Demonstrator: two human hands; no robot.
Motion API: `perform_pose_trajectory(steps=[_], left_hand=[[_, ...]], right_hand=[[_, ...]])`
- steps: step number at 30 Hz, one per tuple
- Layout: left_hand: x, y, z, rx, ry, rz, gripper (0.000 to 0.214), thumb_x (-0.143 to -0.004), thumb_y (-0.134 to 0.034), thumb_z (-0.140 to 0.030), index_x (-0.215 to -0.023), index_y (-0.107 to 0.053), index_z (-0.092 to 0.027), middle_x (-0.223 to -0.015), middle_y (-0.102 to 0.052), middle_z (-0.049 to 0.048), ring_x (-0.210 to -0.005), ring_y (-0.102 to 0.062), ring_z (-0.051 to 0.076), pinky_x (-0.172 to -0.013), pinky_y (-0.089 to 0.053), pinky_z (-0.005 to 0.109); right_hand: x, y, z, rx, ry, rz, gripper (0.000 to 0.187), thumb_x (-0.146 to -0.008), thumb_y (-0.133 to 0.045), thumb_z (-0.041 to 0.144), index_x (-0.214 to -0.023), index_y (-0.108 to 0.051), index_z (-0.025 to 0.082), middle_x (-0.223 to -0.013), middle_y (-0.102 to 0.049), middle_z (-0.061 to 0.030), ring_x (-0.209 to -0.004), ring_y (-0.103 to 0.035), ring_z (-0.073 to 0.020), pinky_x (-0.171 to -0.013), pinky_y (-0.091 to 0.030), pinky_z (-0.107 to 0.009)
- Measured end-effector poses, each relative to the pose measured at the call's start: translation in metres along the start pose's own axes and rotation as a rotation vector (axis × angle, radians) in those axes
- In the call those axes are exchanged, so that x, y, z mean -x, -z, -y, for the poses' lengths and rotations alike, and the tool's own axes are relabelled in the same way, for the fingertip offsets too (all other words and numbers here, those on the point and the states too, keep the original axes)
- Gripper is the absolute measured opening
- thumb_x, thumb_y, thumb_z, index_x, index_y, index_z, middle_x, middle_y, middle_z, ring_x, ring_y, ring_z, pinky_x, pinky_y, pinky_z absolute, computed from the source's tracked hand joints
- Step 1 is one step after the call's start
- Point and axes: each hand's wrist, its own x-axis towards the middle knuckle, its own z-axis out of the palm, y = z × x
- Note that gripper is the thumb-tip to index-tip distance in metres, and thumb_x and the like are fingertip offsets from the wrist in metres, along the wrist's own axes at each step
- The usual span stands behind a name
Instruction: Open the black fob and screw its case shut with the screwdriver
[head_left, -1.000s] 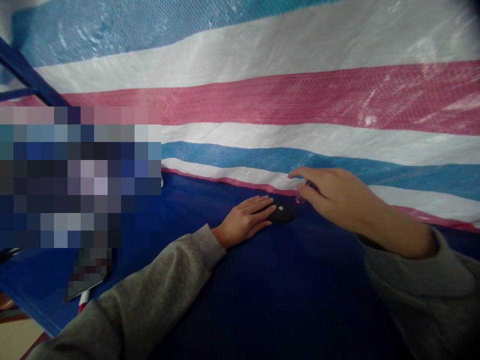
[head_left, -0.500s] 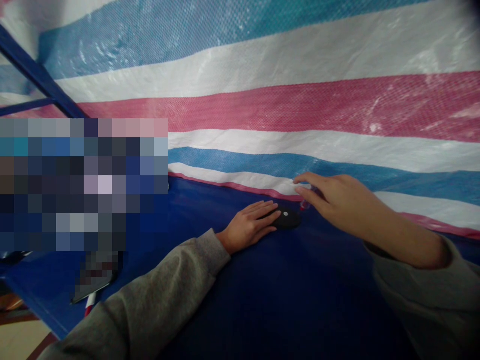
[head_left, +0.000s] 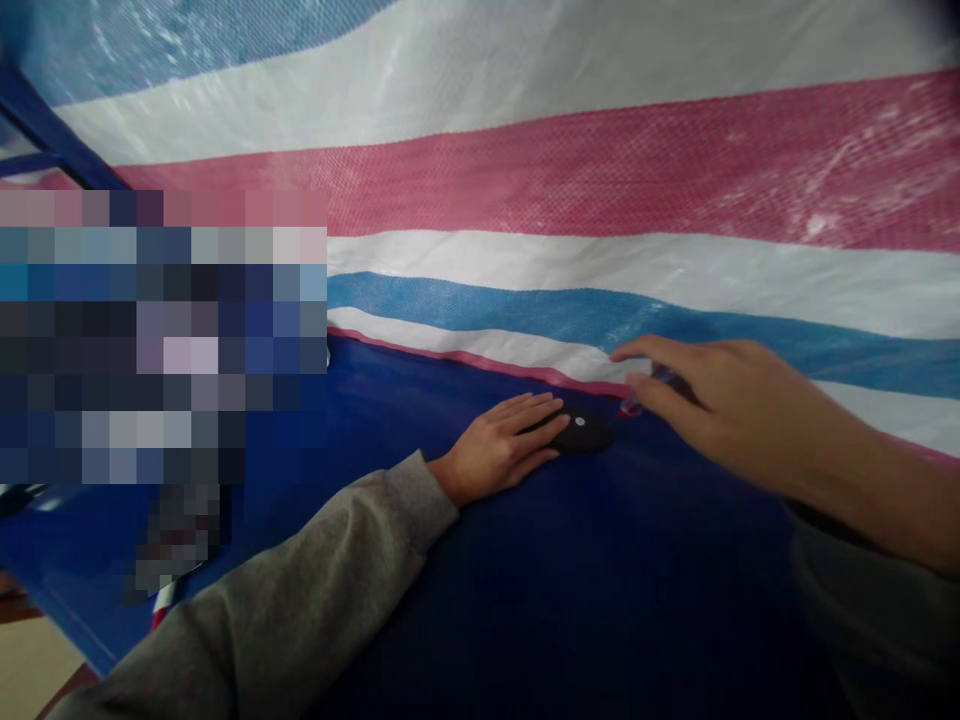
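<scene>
My left hand [head_left: 501, 450] lies flat with fingers stretched over the left part of a flat, rounded black object [head_left: 589, 430] with a small white dot. This object rests on a dark blue surface [head_left: 480, 590]. To its right, my right hand [head_left: 720, 400] is raised, thumb and forefinger curved around a small clear object with a reddish end [head_left: 630, 406]. Most of that object is hidden behind the thumb and fingers, so its kind does not show. Its visible end is close to the black object's right edge.
A red, white and blue striped plastic sheet [head_left: 487, 190] rises behind the blue surface. A blue bar [head_left: 67, 130] slants at upper left. Pixelation covers the left side. A white and red stick-like item [head_left: 162, 602] lies beside the left sleeve.
The view has shifted slightly. My right hand and the clear object have moved a little to the right, away from my left hand, which stays on the black object.
</scene>
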Motion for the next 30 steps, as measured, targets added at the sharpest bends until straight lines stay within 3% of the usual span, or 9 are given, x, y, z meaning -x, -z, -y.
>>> perform_pose_trajectory(steps=[3, 7, 12, 17, 23, 27, 30], left_hand=[[0.0001, -0.0001, 0.0009, 0.011, 0.008, 0.015, 0.039, -0.099, -0.047, -0.034, -0.132, -0.053, -0.015, -0.138, -0.055, 0.0116, -0.133, -0.048, 0.023, -0.112, -0.043, 0.043], [0.0004, 0.0001, 0.0016, 0.035, 0.013, 0.011, 0.039, -0.099, -0.047, -0.034, -0.133, -0.052, -0.015, -0.138, -0.055, 0.0118, -0.134, -0.047, 0.023, -0.112, -0.043, 0.044], [0.0009, 0.0001, 0.0014, 0.043, 0.027, 0.027, 0.039, -0.099, -0.046, -0.034, -0.134, -0.051, -0.015, -0.138, -0.055, 0.0120, -0.135, -0.046, 0.023, -0.112, -0.043, 0.045], [0.0005, 0.0003, 0.0013, 0.044, 0.029, 0.031, 0.040, -0.098, -0.048, -0.033, -0.132, -0.053, -0.013, -0.140, -0.053, 0.0121, -0.135, -0.046, 0.023, -0.113, -0.042, 0.043], [0.0004, -0.0001, 0.0014, 0.043, 0.023, 0.029, 0.039, -0.098, -0.049, -0.033, -0.132, -0.053, -0.013, -0.139, -0.054, 0.0126, -0.135, -0.046, 0.023, -0.113, -0.043, 0.043], [0.0003, -0.0002, 0.0015, 0.039, 0.008, 0.023, 0.039, -0.098, -0.049, -0.032, -0.131, -0.054, -0.012, -0.139, -0.054, 0.0129, -0.135, -0.046, 0.024, -0.113, -0.042, 0.043], [-0.0007, 0.0005, 0.0010, 0.038, 0.005, 0.017, 0.038, -0.099, -0.048, -0.032, -0.131, -0.054, -0.013, -0.137, -0.055, 0.0132, -0.134, -0.047, 0.024, -0.111, -0.044, 0.044]], right_hand=[[-0.0017, 0.0005, -0.0006, 0.029, 0.036, -0.018, 0.040, -0.091, -0.036, 0.030, -0.116, -0.065, 0.017, -0.105, -0.074, -0.0121, -0.092, -0.070, -0.0338, -0.079, -0.050, -0.047], [-0.0035, 0.0008, -0.0001, 0.051, -0.007, 0.031, 0.043, -0.095, -0.033, 0.042, -0.113, -0.065, 0.020, -0.091, -0.076, -0.0093, -0.077, -0.071, -0.0339, -0.070, -0.051, -0.048], [-0.0015, -0.0002, -0.0013, 0.013, 0.118, -0.092, 0.037, -0.092, -0.036, 0.032, -0.111, -0.066, 0.019, -0.103, -0.075, -0.0080, -0.089, -0.072, -0.0295, -0.074, -0.054, -0.043], [-0.0024, -0.0025, -0.0063, 0.080, 0.120, -0.073, 0.048, -0.096, -0.028, 0.048, -0.107, -0.067, 0.022, -0.082, -0.077, -0.0056, -0.064, -0.072, -0.0308, -0.057, -0.051, -0.044], [-0.0069, -0.0041, -0.0046, 0.068, 0.183, -0.160, 0.039, -0.094, -0.033, 0.034, -0.106, -0.066, 0.018, -0.091, -0.077, -0.0092, -0.076, -0.073, -0.0294, -0.062, -0.055, -0.041], [-0.0062, -0.0059, -0.0047, 0.117, 0.143, -0.099, 0.048, -0.096, -0.027, 0.046, -0.105, -0.066, 0.020, -0.085, -0.077, -0.0084, -0.064, -0.072, -0.0316, -0.054, -0.052, -0.044], [-0.0043, -0.0055, -0.0037, 0.076, 0.136, -0.105, 0.041, -0.094, -0.033, 0.041, -0.110, -0.065, 0.019, -0.093, -0.077, -0.0084, -0.076, -0.073, -0.0300, -0.063, -0.055, -0.044]])
